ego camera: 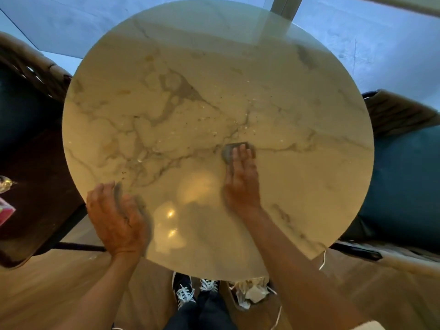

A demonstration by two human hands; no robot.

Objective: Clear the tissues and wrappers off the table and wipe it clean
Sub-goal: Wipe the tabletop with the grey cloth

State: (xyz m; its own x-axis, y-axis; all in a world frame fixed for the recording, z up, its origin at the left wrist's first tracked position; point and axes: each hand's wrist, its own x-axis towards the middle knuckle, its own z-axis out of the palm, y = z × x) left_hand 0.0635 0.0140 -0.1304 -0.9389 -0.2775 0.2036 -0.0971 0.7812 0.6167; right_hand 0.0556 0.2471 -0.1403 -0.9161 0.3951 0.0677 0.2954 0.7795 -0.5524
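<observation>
A round marble table [309,175] fills the head view, with small crumbs and wet specks scattered across its middle. My right hand [241,177] lies flat with straight fingers on a small grey cloth [228,152], pressing it to the tabletop just right of centre. My left hand [116,217] hovers at the table's near left edge, palm cupped and fingers loosely curved, holding nothing that I can see. Crumpled tissues and wrappers [252,292] lie in a bin on the floor under the table's near edge.
Dark chairs stand at the left [26,108] and at the right [404,186] of the table. My feet in dark sneakers [190,291] are on the wooden floor below. A pink packet [6,213] sits on a dark surface at far left.
</observation>
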